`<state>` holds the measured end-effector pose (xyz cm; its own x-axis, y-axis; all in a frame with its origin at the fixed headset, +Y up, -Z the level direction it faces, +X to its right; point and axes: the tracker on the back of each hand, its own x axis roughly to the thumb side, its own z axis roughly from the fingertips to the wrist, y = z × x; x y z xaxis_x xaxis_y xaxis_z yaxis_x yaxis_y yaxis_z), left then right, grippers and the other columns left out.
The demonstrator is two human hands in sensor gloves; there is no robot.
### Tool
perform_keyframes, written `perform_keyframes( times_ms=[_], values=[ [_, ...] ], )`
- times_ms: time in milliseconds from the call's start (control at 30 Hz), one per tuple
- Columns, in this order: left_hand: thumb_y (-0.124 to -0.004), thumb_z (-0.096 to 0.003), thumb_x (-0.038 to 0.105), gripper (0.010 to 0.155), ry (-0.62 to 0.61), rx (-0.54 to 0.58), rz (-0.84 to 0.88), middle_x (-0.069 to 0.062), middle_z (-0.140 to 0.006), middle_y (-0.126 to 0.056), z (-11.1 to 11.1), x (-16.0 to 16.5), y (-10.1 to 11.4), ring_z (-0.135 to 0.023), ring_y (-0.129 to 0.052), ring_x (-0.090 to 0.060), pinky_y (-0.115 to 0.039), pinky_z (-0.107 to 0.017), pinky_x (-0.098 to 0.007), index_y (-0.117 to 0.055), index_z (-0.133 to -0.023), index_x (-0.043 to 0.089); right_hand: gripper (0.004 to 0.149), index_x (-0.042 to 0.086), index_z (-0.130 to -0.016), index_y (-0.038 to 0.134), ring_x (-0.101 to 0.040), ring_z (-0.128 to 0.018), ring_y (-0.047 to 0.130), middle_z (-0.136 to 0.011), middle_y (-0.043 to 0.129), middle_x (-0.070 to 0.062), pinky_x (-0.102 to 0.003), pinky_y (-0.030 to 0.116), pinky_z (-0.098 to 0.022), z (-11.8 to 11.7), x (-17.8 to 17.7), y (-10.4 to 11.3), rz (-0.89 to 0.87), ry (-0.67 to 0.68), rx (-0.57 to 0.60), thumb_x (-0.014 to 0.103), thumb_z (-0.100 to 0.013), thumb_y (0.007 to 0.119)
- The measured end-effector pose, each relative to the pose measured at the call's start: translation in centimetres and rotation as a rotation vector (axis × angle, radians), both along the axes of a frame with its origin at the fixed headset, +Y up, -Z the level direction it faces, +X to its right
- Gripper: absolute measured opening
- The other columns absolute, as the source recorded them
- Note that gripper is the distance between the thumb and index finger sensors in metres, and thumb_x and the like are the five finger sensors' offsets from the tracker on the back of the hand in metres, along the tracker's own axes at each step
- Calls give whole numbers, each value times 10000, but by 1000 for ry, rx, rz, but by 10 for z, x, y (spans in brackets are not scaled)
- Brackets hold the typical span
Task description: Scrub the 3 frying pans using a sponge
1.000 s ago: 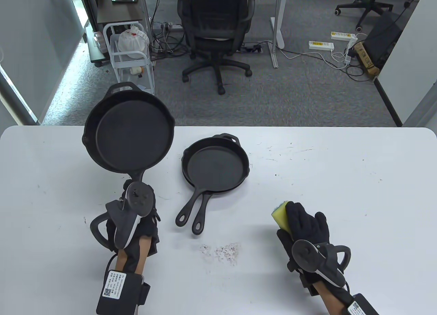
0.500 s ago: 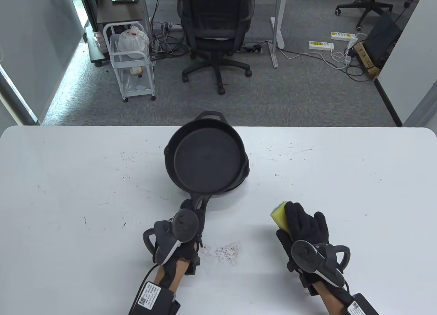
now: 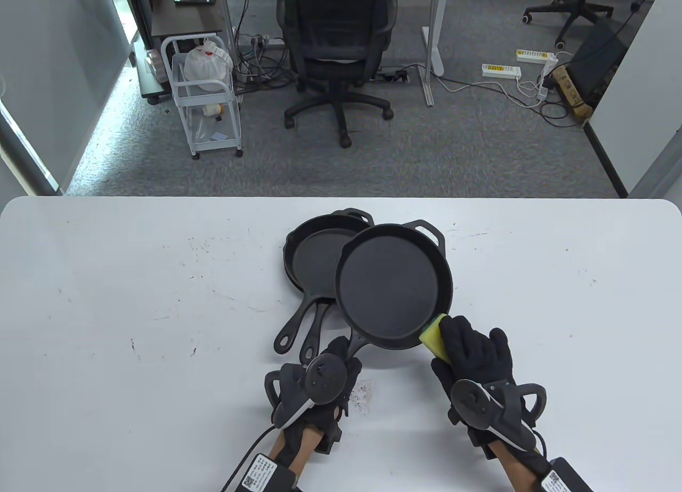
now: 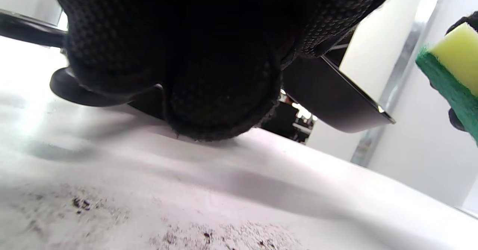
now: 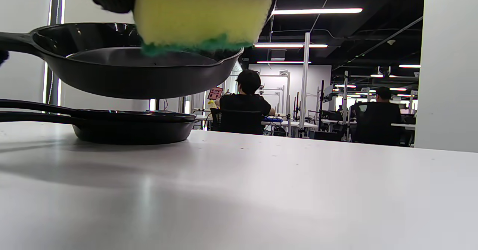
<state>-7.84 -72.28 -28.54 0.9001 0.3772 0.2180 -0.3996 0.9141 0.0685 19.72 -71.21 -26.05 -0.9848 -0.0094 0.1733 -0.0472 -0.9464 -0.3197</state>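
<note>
**Large pan carried across to the sponge hand**

Since half a second ago the large frying pan point(image 3: 393, 285) has travelled rightward, from above the stacked pans to a position overlapping only their right side, its near rim now at the sponge point(image 3: 435, 336). The left hand point(image 3: 319, 385) has shifted right and nearer the table's front edge with it. The right hand point(image 3: 477, 361) has not changed place.

Left hand: grip closed round the large pan's handle; gloved fingers curled about it in the table view. The left wrist view shows only dark glove close to the lens, with the pan's underside point(image 4: 336, 100) clear of the table point(image 4: 261, 190).

Right hand: grip holding the sponge, yellow foam uppermost and green scouring face down. In the right wrist view the sponge point(image 5: 201, 15) sits at the pan's near rim point(image 5: 142, 71); whether it touches cannot be told.

Large pan: held in the air, roughly level, above the table, as the right wrist view confirms.

Two smaller frying pans point(image 3: 314, 257): nested one inside the other, resting on the table, handles pointing toward the front-left, partly covered on the right by the large pan.

Table point(image 3: 133, 300): white, carrying dark specks and a patch of crumbs point(image 3: 362, 395) just right of the left hand.
</note>
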Motion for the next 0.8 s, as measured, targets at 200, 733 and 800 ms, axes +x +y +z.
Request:
perform_keyframes(
  times_ms=[200,733,800],
  values=[
    [-869,-463,440,620,-65,-1,-12,52,-595,-1047,5,2,2,-286,-1155,-93,-1024,-255,-357,-799,-958,73,716,378,-1048,422,-285,-915,801,-1118,635,-4,-601,494,-759,-1,-16,12,-17,40,-56,452,-432,779],
    [-874,-439,420,606,-230,-48,56,62,-618,-1051,20,14,8,-324,-1159,-115,-1017,-285,-366,-813,-955,108,745,386,-1045,339,-299,-1031,702,-1148,557,-7,-584,494,-766,-59,-79,43,296,-117,-58,497,-427,740],
    [-876,-437,423,607,-220,-46,71,65,-615,-1053,19,11,9,-322,-1160,-110,-1019,-284,-361,-814,-953,111,741,384,-1046,318,-302,-1038,696,-1151,541,-13,-588,486,-767,-67,-67,46,292,-177,-73,483,-436,726]
  ],
)
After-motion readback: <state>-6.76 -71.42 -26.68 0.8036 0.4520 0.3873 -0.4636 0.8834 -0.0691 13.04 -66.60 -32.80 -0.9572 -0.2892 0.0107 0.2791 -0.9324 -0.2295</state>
